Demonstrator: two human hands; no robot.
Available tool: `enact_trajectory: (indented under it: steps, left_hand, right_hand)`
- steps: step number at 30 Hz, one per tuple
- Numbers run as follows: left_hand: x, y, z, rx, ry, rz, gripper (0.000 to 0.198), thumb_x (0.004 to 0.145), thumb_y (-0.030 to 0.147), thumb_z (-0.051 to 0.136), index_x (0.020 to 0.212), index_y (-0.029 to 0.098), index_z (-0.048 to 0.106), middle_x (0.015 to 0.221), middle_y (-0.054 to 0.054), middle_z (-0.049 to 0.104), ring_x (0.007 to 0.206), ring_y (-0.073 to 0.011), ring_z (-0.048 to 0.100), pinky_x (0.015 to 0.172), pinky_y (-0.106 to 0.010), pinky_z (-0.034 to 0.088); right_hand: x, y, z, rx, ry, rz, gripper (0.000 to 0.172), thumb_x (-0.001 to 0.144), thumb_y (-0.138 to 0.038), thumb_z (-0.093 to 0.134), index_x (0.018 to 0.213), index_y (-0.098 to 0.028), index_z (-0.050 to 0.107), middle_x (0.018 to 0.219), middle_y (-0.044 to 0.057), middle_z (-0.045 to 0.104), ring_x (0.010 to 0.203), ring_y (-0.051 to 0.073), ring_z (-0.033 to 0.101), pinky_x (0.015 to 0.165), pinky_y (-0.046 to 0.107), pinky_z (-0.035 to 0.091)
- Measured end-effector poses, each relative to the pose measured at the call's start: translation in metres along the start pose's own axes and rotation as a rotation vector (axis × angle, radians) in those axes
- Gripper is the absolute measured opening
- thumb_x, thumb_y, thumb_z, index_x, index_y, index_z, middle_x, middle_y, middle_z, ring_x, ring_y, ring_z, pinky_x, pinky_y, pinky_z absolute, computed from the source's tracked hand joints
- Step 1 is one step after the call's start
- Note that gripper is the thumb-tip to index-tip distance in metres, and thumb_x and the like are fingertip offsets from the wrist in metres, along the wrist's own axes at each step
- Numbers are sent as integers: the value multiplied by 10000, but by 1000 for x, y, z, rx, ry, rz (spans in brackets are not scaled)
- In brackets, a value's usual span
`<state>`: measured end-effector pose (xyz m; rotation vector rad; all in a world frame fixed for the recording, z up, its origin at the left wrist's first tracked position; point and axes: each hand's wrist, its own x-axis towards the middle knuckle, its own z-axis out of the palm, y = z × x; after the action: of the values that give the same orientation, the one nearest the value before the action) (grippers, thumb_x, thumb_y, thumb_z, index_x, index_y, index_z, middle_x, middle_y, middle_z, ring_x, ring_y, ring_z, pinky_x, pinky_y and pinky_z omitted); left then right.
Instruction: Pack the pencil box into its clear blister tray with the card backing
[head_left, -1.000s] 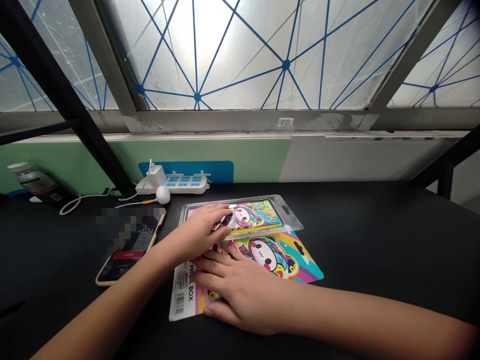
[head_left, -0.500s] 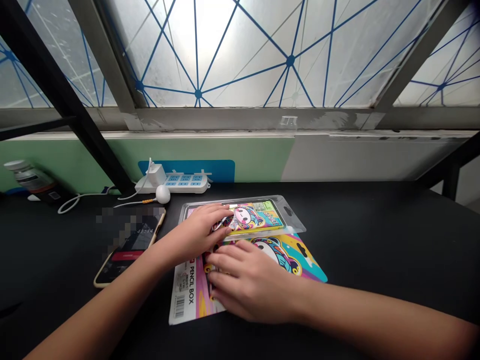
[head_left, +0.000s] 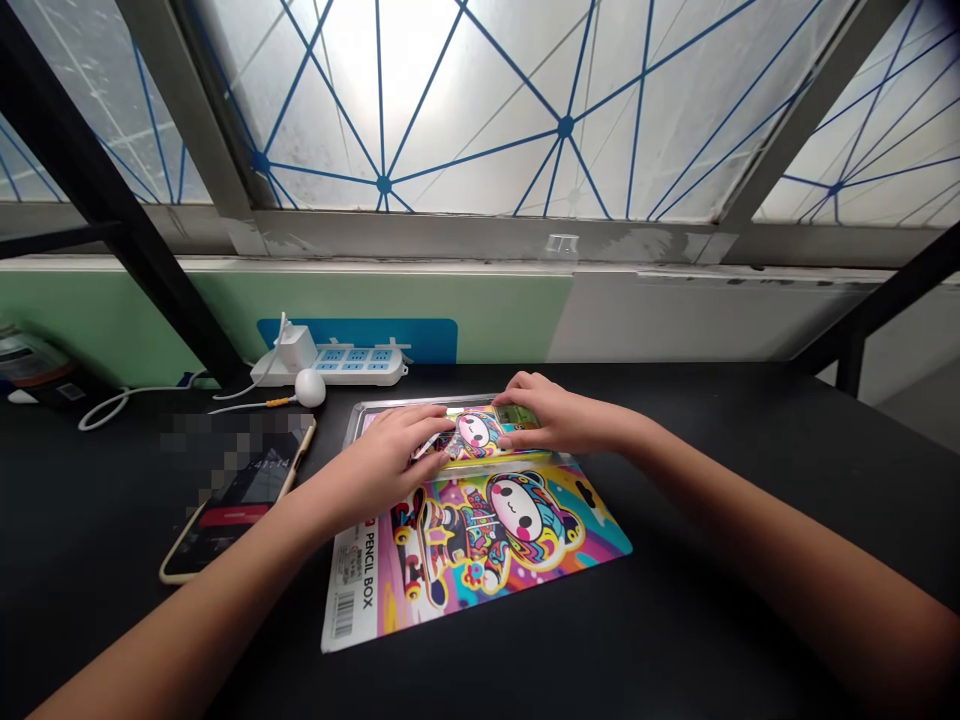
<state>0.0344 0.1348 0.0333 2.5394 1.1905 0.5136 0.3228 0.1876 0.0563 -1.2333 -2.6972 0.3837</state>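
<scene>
A pencil box (head_left: 474, 432) with a cartoon bear print and a yellow edge lies in a clear plastic tray (head_left: 499, 466). Beneath it, a bright printed card (head_left: 517, 515) marked "PENCIL BOX" is spread flat on the black table. My left hand (head_left: 401, 445) grips the left part of the box, thumb at the near side and fingers over the top. Over the right part is my right hand (head_left: 544, 415), its fingers at the far edge and thumb on the near side. Both palms hide the ends of the box.
On the left a phone (head_left: 247, 510) in a light case lies on the table (head_left: 720, 560). Behind it are a white power strip (head_left: 352, 366), a round white plug-like piece (head_left: 310, 387) and a white cable (head_left: 120, 405). A dark bottle (head_left: 52, 375) stands far left, below the window.
My right hand has lifted off the card and moved up and right onto the right end of the pencil box. The left hand stays on the box. The view has shifted slightly.
</scene>
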Motion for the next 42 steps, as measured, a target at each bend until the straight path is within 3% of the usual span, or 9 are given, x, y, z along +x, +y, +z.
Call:
enact_trajectory:
  steps: [5,10,19,25,31,34,37,40,42]
  left_hand:
    - [0,3,1,93,-4,-31,395,1021,343,508,1389,222,583,1508,-107,557,1387,-285,500,1160,-489,379]
    - [-1,7,0,225,92,-107,457,1013,448,520,1411,223,535,1419,-119,628,1310,-318,555,1075,-515,430]
    - [-2,0,-14,352,185,-202,461,967,546,582,1293,226,634,1254,-124,696,1149,-363,615,927,-510,490]
    - [-5,4,-22,374,266,-58,473,852,523,766,1160,173,689,1095,-127,707,1003,-326,648,841,-439,535]
    - [-34,51,-37,503,536,213,267,966,334,661,1174,168,676,1059,-140,680,962,-304,600,831,-462,536]
    - [-65,72,-26,441,534,292,325,974,191,628,1299,197,629,1135,-126,684,1018,-286,595,903,-466,522]
    - [-96,77,4,360,565,308,414,939,78,632,1339,186,630,1221,-122,666,1145,-281,599,1004,-441,499]
    - [-117,69,35,263,552,187,474,928,75,641,1353,284,624,1355,-89,619,1264,-272,578,1043,-391,520]
    - [-123,63,48,163,539,20,526,922,171,678,1410,334,566,1504,-86,519,1359,-318,531,1077,-447,517]
  right_hand:
    - [1,-4,1,22,-22,53,509,818,-568,729,1200,-235,685,1229,133,612,1166,331,578,997,493,522]
    - [2,-7,4,15,20,69,429,806,-527,751,1120,-242,687,1186,127,618,1134,335,581,958,500,534]
    - [-8,-13,15,-43,257,-2,447,755,-433,839,1077,-229,606,1222,115,640,1115,326,600,920,499,506]
    - [-28,-30,24,-90,494,-92,254,862,-238,742,1058,-234,580,1121,91,716,1051,290,661,1014,537,450]
    - [-70,-55,9,-262,757,-274,314,950,-207,654,1252,-202,566,1105,115,671,1014,264,626,914,439,514]
    - [-104,-66,20,-319,781,-333,346,946,-97,600,1280,-182,573,1062,99,631,1030,247,598,945,399,541]
    - [-128,-73,40,-309,751,-424,284,956,-58,554,1228,-121,602,1043,97,626,1117,253,586,1094,444,489]
    - [-137,-77,55,-297,693,-443,239,995,-64,479,1187,-110,615,1057,102,663,1162,245,602,1106,423,493]
    - [-139,-78,60,-258,649,-404,218,1007,-80,464,1164,-139,604,1102,113,686,1174,239,630,1049,396,543]
